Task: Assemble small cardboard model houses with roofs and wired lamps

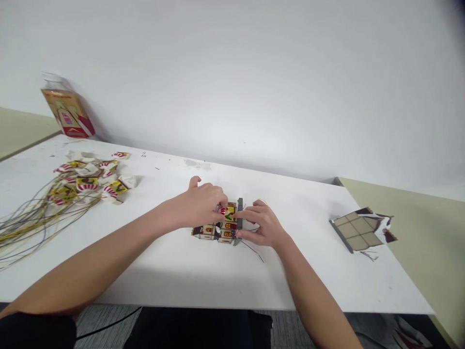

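A small printed cardboard model building (pixel 217 230) in cream, red and yellow lies on the white table (pixel 181 271) near its middle. My left hand (pixel 201 206) rests over its top, fingers curled and pinching a small red, white and yellow piece (pixel 228 212) against the model. My right hand (pixel 262 224) holds the model's right end, where a dark grey strip (pixel 240 215) stands on edge; its forefinger points left onto that piece and its thumb presses the lower corner. A thin wire (pixel 254 249) trails from under the model.
A heap of similar printed pieces (pixel 90 177) and a bundle of thin wires (pixel 32 223) lie at the table's left. A printed packet (pixel 69 111) leans on the wall at the far left. A tan gridded panel (pixel 358 230) sits at the right edge.
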Demonstrator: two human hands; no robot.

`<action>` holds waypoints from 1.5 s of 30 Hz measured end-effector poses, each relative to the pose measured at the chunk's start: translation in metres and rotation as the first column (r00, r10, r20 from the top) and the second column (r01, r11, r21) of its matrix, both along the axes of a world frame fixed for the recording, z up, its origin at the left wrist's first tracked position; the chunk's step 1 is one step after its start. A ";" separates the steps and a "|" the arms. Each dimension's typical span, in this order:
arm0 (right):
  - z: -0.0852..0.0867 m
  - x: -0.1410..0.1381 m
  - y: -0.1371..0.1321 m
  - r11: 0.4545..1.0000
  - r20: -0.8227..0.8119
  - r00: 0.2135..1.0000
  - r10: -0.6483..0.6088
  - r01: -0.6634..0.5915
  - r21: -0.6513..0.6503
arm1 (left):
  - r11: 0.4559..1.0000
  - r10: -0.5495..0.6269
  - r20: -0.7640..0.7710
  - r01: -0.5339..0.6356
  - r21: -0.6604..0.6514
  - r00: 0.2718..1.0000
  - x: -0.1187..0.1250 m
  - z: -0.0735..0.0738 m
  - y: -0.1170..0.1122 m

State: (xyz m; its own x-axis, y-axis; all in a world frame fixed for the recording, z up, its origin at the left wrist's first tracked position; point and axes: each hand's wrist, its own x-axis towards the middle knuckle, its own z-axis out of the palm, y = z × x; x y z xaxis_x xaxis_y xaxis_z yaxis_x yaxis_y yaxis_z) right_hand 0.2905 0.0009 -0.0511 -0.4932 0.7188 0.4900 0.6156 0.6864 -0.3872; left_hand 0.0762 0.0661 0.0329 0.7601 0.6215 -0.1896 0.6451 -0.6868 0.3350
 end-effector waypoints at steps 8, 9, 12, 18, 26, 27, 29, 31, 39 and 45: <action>-0.010 0.008 0.005 0.973 0.051 0.997 -0.049 0.037 0.229 | 0.998 -0.069 -0.188 0.069 -0.005 0.980 -0.012 0.005 -0.007; -0.010 0.008 0.005 0.968 0.050 0.997 -0.054 0.040 0.246 | 0.997 -0.067 -0.223 0.070 0.009 0.973 -0.011 0.003 -0.008; -0.010 0.008 0.005 0.961 0.057 0.996 -0.074 0.056 0.271 | 0.995 -0.044 -0.295 0.067 0.068 0.955 -0.006 -0.002 -0.011; -0.011 0.007 0.006 0.945 0.040 0.997 -0.063 0.047 0.323 | 0.989 -0.035 -0.304 0.077 0.126 0.952 -0.004 -0.005 -0.009; -0.007 -0.001 0.000 0.963 -0.147 0.988 -0.053 0.089 0.255 | 0.963 -0.096 -0.099 0.117 0.243 0.991 -0.007 0.008 -0.013; -0.006 -0.002 -0.001 0.969 -0.193 0.978 -0.074 0.116 0.218 | 0.958 -0.102 -0.078 0.119 0.259 0.992 -0.007 0.010 -0.014; -0.004 -0.005 -0.003 0.973 -0.279 0.953 -0.119 0.168 0.159 | 0.951 -0.114 -0.043 0.122 0.283 0.993 -0.008 0.013 -0.017; -0.003 -0.008 -0.005 0.972 -0.330 0.934 -0.138 0.192 0.136 | 0.946 -0.129 -0.014 0.127 0.299 0.992 -0.009 0.014 -0.018; -0.007 -0.010 -0.004 0.962 -0.275 0.939 -0.206 0.246 0.120 | 0.938 -0.142 0.011 0.131 0.322 0.990 -0.012 0.023 -0.020; -0.011 -0.011 -0.001 0.976 -0.236 0.958 -0.163 0.192 0.106 | 0.947 -0.133 0.007 0.125 0.297 0.991 -0.013 0.025 -0.018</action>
State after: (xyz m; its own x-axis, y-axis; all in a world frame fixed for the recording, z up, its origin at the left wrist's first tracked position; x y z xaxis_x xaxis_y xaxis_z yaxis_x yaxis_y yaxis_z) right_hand 0.2793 -0.0005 -0.0618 -0.2302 0.7097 0.6658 0.6389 0.6263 -0.4467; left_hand 0.0627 0.0481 0.0577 0.8399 0.5427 0.0094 0.5378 -0.8344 0.1205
